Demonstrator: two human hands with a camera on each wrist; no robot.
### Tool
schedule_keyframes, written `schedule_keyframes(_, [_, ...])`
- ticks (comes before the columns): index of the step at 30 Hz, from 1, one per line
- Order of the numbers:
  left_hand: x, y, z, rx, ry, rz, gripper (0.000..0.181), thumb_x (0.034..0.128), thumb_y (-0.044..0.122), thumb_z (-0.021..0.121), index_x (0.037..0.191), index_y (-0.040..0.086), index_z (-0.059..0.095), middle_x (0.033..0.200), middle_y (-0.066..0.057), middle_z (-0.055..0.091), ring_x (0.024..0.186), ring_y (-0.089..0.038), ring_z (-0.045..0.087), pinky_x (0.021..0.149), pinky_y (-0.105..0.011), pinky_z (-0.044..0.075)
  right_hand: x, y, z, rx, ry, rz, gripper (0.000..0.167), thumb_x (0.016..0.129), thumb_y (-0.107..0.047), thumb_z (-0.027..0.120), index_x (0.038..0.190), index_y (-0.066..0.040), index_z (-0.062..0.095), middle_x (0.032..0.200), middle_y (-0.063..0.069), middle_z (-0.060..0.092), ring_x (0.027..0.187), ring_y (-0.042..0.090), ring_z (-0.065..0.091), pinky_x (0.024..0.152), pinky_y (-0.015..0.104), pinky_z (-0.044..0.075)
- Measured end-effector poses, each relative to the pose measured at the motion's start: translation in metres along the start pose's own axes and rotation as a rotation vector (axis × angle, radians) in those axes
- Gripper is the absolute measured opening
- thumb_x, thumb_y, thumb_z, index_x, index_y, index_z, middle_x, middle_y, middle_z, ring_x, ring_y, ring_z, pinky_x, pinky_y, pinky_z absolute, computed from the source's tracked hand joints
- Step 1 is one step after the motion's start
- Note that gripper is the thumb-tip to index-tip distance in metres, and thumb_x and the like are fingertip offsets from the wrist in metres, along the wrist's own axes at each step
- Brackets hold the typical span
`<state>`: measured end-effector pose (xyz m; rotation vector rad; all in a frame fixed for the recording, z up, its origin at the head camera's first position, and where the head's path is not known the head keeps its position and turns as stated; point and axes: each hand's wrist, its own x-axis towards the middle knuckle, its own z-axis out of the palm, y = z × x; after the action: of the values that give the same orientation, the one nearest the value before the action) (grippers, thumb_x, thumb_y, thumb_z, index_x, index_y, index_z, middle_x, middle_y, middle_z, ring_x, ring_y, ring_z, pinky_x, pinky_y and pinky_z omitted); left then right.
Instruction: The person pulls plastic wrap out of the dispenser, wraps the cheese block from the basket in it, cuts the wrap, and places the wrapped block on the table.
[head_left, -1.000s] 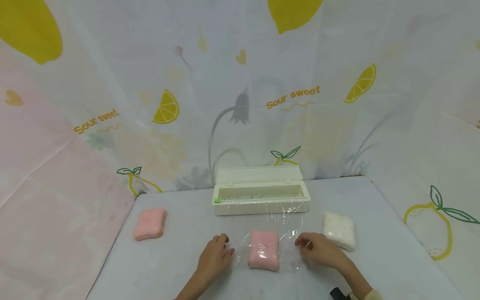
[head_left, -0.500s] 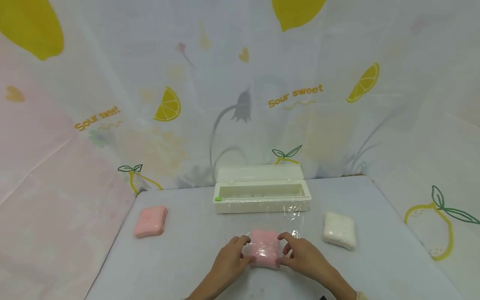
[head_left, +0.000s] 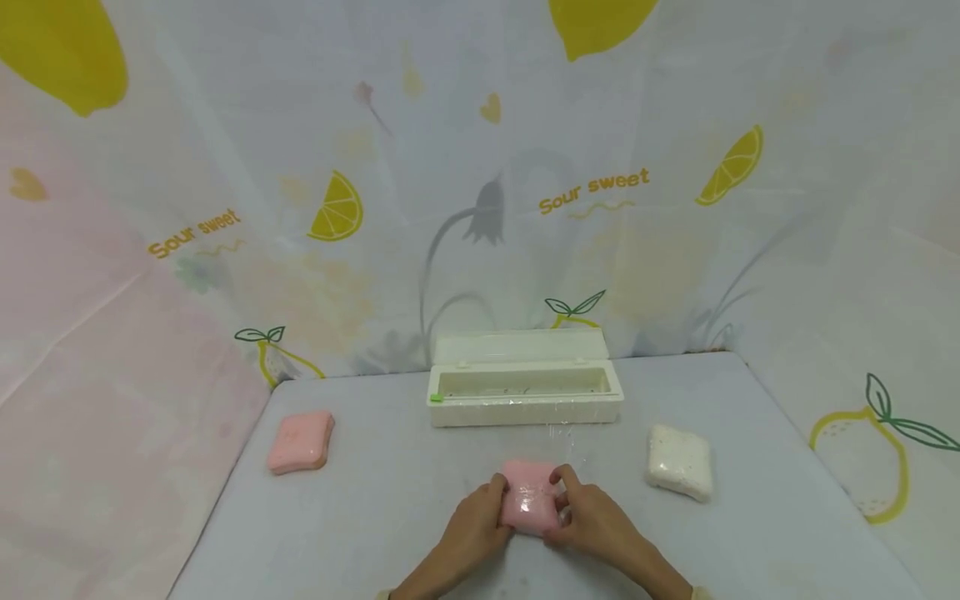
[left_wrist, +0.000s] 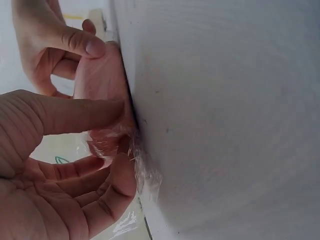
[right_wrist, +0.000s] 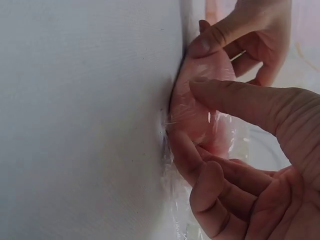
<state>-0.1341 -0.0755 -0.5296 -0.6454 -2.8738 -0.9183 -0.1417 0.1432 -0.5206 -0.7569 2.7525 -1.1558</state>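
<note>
A pink, pillow-shaped square block (head_left: 529,497) lies on the table with clear cling film (right_wrist: 209,117) over it. My left hand (head_left: 477,518) grips its left side, thumb near the front corner and curled fingers at the edge. From the right my right hand (head_left: 592,518) holds the opposite side, its index finger bent over the far corner. In the left wrist view crumpled cling film (left_wrist: 146,172) bunches beside my left fingers and under the block's edge. The block's underside is hidden.
Behind the block stands a white cling film dispenser box (head_left: 525,414) with its lid up and a green slider (head_left: 437,398) on its front edge. Another pink block (head_left: 302,442) lies at the left, a white block (head_left: 679,462) at the right. Printed cloth walls surround the table.
Both hands have moved inward from the outstretched film to the block's sides. The cling film has been drawn in around the block, and the fingers now grip it.
</note>
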Motion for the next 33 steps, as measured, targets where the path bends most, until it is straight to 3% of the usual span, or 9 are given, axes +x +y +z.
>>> schedule_keyframes(6, [0.007,0.003,-0.011,-0.151,-0.024,-0.083,0.038,0.0794,0.005,0.073,0.111,0.005,0.053,0.088,-0.006,0.067,0.065,-0.004,0.053,0.055,-0.024,0.045,0.004,0.001,-0.009,0.177,-0.023,0.06,0.054,0.08,-0.021,0.082,0.115,-0.003,0.044,0.09,0.01,0.073,0.069,0.006,0.064,0.058,0.026,0.049])
schedule_keyframes(10, [0.022,0.005,-0.023,-0.233,-0.012,-0.114,0.036,0.0856,0.012,0.069,0.114,0.002,0.05,0.087,-0.009,0.07,0.061,-0.005,0.055,0.05,-0.024,0.046,0.014,0.003,-0.02,0.268,0.006,0.09,0.049,0.089,-0.026,0.074,0.115,0.0,0.042,0.089,0.009,0.073,0.066,0.013,0.065,0.055,0.026,0.047])
schedule_keyframes(19, [0.065,0.004,-0.03,-0.213,0.148,-0.121,0.025,0.0927,0.017,0.063,0.104,-0.001,0.049,0.057,0.007,0.047,0.047,-0.004,0.041,0.041,-0.022,0.033,0.057,0.008,-0.032,0.216,0.199,0.195,0.033,0.093,-0.033,0.069,0.099,-0.005,0.051,0.065,0.003,0.066,0.054,0.015,0.058,0.047,0.026,0.038])
schedule_keyframes(24, [0.084,-0.001,-0.029,-0.211,0.176,-0.153,0.026,0.095,0.021,0.064,0.1,0.0,0.049,0.057,0.005,0.045,0.047,-0.005,0.04,0.04,-0.022,0.032,0.079,0.015,-0.034,0.162,0.28,0.248,0.03,0.091,-0.034,0.071,0.09,-0.009,0.055,0.064,-0.001,0.064,0.052,0.014,0.058,0.047,0.028,0.039])
schedule_keyframes(33, [0.106,-0.008,-0.03,-0.169,0.213,-0.182,0.027,0.0951,0.022,0.066,0.094,0.002,0.048,0.06,0.003,0.044,0.049,-0.009,0.04,0.043,-0.024,0.031,0.098,0.017,-0.036,0.115,0.35,0.239,0.029,0.09,-0.032,0.072,0.085,-0.007,0.057,0.059,-0.001,0.061,0.049,0.013,0.055,0.045,0.027,0.036])
